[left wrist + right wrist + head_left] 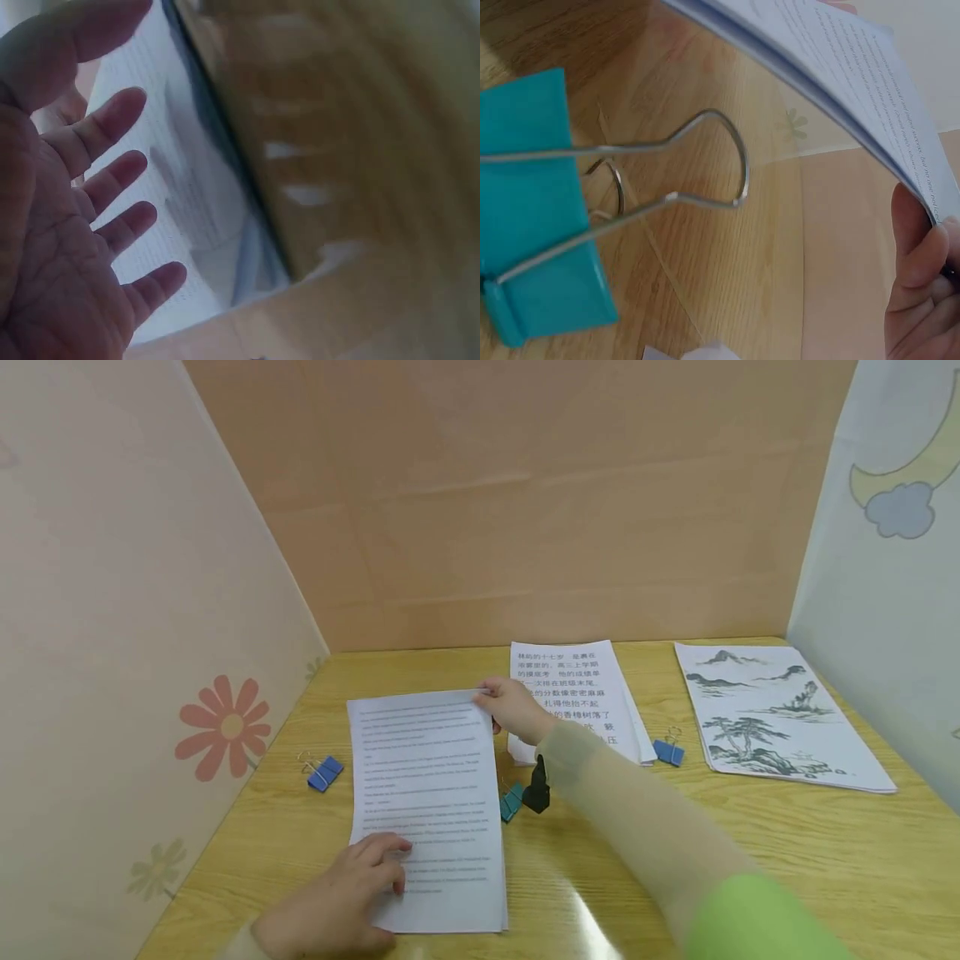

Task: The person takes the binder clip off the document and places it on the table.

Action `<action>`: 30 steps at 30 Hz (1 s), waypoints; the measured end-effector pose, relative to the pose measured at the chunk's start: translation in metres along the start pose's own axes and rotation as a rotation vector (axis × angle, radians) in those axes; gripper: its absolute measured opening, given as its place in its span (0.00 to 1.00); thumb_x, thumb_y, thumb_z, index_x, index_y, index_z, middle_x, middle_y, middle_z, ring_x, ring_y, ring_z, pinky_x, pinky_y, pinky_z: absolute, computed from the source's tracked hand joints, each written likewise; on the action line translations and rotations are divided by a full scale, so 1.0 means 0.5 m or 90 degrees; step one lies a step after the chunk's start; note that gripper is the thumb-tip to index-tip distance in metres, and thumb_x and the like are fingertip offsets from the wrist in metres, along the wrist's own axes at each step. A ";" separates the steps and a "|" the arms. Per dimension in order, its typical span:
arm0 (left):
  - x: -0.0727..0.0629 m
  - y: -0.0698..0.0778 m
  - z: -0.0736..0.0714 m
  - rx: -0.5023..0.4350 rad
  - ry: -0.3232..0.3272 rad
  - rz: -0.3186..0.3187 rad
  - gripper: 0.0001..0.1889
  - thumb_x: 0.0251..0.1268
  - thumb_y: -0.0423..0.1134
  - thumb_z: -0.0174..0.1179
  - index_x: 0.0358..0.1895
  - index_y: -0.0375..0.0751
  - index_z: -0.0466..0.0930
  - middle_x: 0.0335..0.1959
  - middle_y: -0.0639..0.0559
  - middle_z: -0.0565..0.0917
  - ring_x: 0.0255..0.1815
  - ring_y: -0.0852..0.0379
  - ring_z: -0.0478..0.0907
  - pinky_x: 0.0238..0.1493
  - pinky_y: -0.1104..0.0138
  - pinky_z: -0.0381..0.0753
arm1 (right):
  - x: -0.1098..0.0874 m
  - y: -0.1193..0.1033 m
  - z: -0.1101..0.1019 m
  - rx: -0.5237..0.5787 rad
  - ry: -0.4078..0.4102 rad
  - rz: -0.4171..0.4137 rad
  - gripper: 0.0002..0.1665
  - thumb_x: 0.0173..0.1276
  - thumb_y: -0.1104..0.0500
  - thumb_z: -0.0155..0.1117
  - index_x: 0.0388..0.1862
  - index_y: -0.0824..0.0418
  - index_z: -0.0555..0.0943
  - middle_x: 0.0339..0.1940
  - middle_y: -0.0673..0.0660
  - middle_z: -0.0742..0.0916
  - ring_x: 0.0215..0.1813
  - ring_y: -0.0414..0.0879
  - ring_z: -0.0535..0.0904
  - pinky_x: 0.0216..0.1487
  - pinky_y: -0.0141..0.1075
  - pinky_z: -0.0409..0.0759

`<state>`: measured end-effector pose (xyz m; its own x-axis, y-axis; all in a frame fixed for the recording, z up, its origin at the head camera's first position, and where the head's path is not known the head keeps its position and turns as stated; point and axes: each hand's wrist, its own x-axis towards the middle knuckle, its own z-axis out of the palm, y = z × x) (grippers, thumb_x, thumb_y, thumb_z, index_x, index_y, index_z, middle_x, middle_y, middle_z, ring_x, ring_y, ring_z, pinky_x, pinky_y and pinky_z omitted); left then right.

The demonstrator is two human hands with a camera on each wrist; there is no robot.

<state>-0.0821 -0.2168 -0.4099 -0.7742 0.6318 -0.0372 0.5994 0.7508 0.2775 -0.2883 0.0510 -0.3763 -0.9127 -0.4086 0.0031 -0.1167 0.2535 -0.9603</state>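
Observation:
A stack of printed paper sheets (pixel 427 760), covered in lines of small text, is before me, its far end tilted up. My right hand (pixel 517 706) pinches its far right corner; in the right wrist view the thumb and fingers of the right hand (pixel 926 270) grip the edge. My left hand (pixel 345 893) is over the near left part of the stack. In the left wrist view the left hand (pixel 75 202) has its fingers spread beside the sheets (pixel 187 187); contact cannot be told. Right of the stack lies a teal binder clip (pixel 512 802), large in the right wrist view.
A blue binder clip (pixel 325 774) lies left of the stack, another blue binder clip (pixel 668 752) to the right. Behind my right forearm sits a stack with large Chinese characters (pixel 555 664). Sheets with ink landscapes (pixel 780 718) lie far right. Walls bound the wooden table (pixel 600 877).

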 end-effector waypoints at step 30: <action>0.016 -0.026 0.001 0.020 -0.036 -0.061 0.14 0.50 0.46 0.70 0.36 0.51 0.75 0.60 0.47 0.73 0.61 0.48 0.69 0.57 0.55 0.74 | 0.059 0.035 0.047 -0.016 -0.023 0.149 0.26 0.78 0.60 0.47 0.69 0.71 0.63 0.62 0.66 0.75 0.51 0.55 0.78 0.50 0.43 0.80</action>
<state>-0.0962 -0.2215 -0.4144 -0.8161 0.5661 -0.1162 0.5301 0.8134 0.2396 -0.3081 0.0230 -0.3998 -0.9016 -0.3665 -0.2297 0.0866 0.3674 -0.9260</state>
